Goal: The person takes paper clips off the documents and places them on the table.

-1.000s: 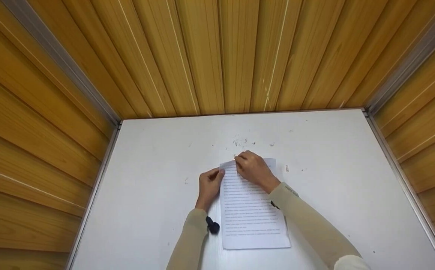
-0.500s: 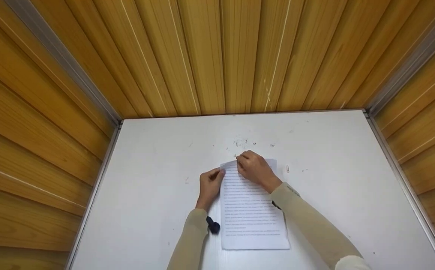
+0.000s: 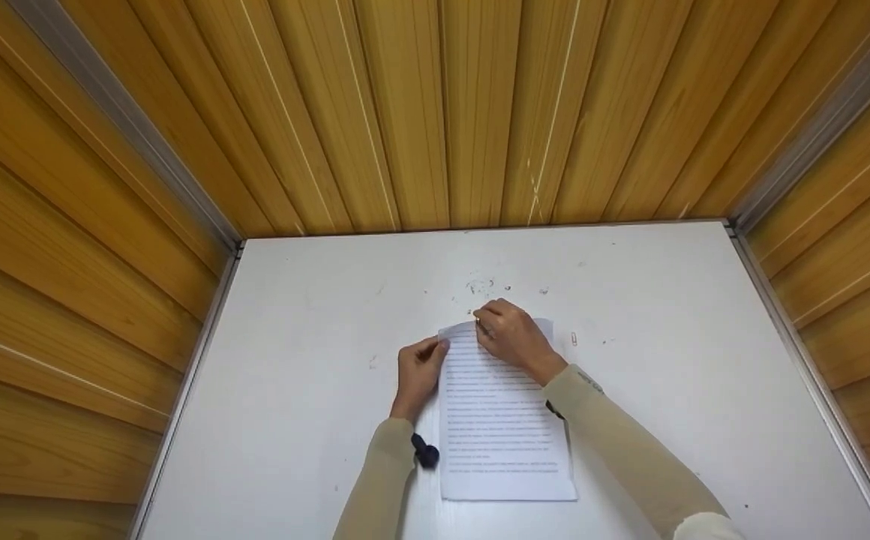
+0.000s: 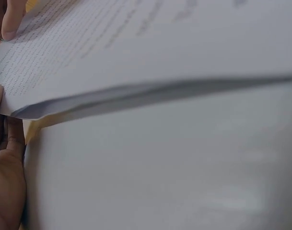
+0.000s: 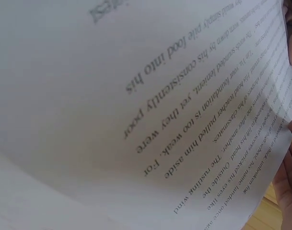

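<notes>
Printed sheets of paper [image 3: 502, 427] lie lengthwise before me, their top end raised off the table. My left hand [image 3: 418, 379] pinches the upper left edge, thumb on top and fingers beneath, as the left wrist view shows. At the top edge, my right hand [image 3: 514, 339] pinches a tiny metallic piece, apparently a paper clip [image 3: 477, 321], mostly hidden by the fingertips. Whether it sits on the paper's edge cannot be told. The sheets [image 5: 184, 115] fill most of the right wrist view, and a gap shows along their side in the left wrist view.
Another paper clip [image 3: 574, 339] lies on the white table [image 3: 292, 390], just right of the sheets. Dark marks [image 3: 481, 286] spot the surface beyond the paper. Wood-patterned panels [image 3: 472, 112] wall in the back and both sides.
My right hand has shifted very slightly to the right along the top edge. The bottom of the sheets has swung slightly left. My left hand keeps its hold in the same place.
</notes>
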A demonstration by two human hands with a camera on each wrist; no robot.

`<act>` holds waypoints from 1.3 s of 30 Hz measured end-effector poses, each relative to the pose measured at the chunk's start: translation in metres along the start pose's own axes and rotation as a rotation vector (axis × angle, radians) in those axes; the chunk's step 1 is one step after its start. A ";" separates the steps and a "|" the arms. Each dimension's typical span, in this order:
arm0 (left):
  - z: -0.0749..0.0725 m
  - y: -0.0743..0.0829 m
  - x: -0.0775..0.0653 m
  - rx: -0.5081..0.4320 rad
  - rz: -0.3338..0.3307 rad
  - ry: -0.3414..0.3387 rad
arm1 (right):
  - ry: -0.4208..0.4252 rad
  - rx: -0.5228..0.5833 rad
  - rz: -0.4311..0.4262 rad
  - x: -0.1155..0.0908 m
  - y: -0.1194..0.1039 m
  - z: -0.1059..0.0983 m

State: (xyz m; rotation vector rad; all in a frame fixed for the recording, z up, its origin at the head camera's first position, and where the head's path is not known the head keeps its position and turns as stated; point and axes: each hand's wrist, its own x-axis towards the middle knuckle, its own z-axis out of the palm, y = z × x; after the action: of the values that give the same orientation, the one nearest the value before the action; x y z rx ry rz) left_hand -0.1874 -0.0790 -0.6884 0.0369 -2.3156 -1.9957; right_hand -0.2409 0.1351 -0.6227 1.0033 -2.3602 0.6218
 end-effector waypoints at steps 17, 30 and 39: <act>0.000 0.000 -0.001 -0.015 0.036 0.006 | -0.070 0.426 0.370 0.004 0.004 -0.007; 0.000 0.002 -0.001 -0.006 0.023 0.006 | -0.110 0.482 0.488 0.006 0.004 -0.008; 0.000 0.003 -0.001 -0.028 0.003 -0.006 | -0.114 0.483 0.514 0.009 0.003 -0.009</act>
State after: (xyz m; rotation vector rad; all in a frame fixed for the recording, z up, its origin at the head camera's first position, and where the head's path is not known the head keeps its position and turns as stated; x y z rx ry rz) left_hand -0.1867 -0.0783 -0.6855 0.0256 -2.2893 -2.0286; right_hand -0.2462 0.1380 -0.6111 0.6088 -2.6473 1.4108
